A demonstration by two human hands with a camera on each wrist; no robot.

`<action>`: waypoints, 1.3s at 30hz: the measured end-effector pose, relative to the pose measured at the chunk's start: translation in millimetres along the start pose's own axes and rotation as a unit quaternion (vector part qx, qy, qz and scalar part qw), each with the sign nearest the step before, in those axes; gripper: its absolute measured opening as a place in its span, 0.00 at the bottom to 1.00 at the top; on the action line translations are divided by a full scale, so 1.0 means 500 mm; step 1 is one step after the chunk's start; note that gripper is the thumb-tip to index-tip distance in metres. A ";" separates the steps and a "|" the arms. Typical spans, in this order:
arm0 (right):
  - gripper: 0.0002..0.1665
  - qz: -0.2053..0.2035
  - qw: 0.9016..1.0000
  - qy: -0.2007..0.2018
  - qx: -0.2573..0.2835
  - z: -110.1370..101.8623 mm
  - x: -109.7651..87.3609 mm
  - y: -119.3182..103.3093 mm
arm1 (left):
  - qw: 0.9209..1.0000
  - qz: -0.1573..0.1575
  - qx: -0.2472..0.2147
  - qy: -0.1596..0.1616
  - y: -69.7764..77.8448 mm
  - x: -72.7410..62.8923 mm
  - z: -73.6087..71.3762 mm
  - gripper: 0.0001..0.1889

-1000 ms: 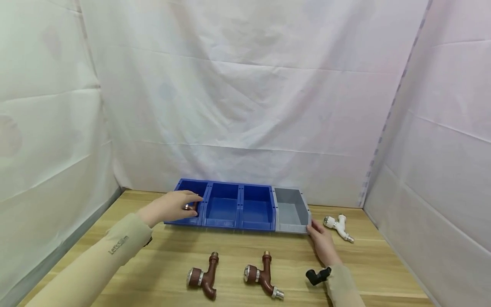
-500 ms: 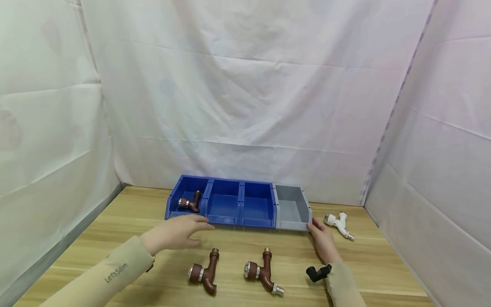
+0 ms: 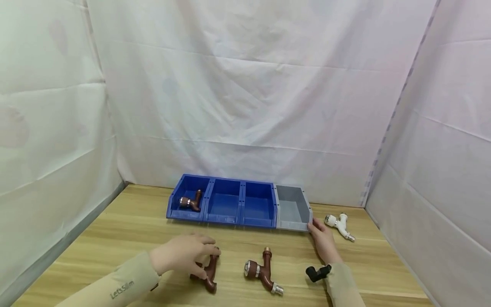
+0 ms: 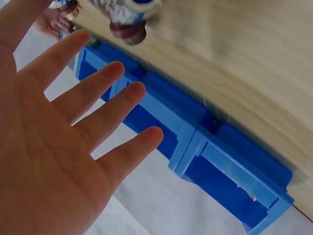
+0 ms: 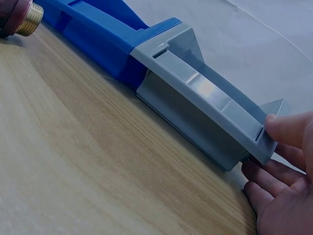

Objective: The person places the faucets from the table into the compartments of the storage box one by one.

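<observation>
My left hand (image 3: 186,255) hovers over a brown tap (image 3: 211,285) on the table, partly hiding its handle. In the left wrist view its fingers (image 4: 110,110) are spread, with nothing held. My right hand (image 3: 325,242) grips the front right corner of the grey bin (image 3: 293,226). In the right wrist view the thumb (image 5: 286,128) lies on the rim and the other fingers are curled beneath. Another brown tap (image 3: 196,204) lies in the leftmost of the blue bins (image 3: 224,220). A third brown tap (image 3: 266,275), with a silver nozzle, lies between my hands.
The grey bin stands at the right end of the joined row of blue bins. A white tap (image 3: 340,226) lies right of my right hand. A black angled piece (image 3: 317,274) sits by my right wrist. White cloth (image 3: 245,106) hangs behind and at both sides.
My left hand has let go of the brown tap in the leftmost blue bin, then come back toward me over the tap at front left. The right hand has stayed on the grey bin.
</observation>
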State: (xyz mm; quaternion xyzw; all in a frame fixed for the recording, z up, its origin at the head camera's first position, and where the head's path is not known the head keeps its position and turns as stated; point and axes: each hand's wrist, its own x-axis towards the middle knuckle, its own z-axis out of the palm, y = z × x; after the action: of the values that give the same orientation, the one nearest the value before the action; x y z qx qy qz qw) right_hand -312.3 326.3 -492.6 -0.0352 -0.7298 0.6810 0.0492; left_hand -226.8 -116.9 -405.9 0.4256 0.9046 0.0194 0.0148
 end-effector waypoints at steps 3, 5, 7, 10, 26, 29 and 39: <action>0.34 -0.009 1.000 -0.002 0.002 0.002 -0.003 -0.004 | 1.000 -0.003 0.002 -0.012 0.009 0.001 0.003 0.31; 0.34 -0.013 1.000 -0.005 0.004 0.002 -0.003 -0.005 | 1.000 -0.006 0.006 -0.015 0.014 0.002 0.005 0.30; 0.34 -0.012 1.000 -0.005 0.005 0.001 -0.005 -0.004 | 1.000 -0.005 0.013 -0.016 0.019 0.003 0.008 0.29; 0.35 -0.007 1.000 -0.004 0.004 -0.002 -0.007 0.001 | 1.000 -0.002 0.016 -0.015 0.025 0.003 0.014 0.28; 0.34 0.007 1.000 -0.005 0.001 -0.004 0.000 0.003 | 1.000 -0.009 -0.019 0.006 0.026 -0.003 0.025 0.30; 0.34 0.007 1.000 -0.003 0.004 -0.004 -0.001 0.004 | 1.000 0.003 -0.020 0.016 0.026 -0.002 0.028 0.29; 0.34 -0.003 1.000 -0.003 0.011 0.002 -0.003 0.000 | 0.999 0.030 -0.035 0.009 0.026 0.004 0.031 0.19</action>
State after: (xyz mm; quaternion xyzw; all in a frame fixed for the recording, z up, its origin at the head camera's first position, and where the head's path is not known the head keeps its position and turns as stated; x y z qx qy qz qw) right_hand -310.7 325.0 -492.8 -0.0304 -0.7223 0.6891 0.0497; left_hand -217.5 -106.5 -421.0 0.4517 0.8902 0.0550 0.0213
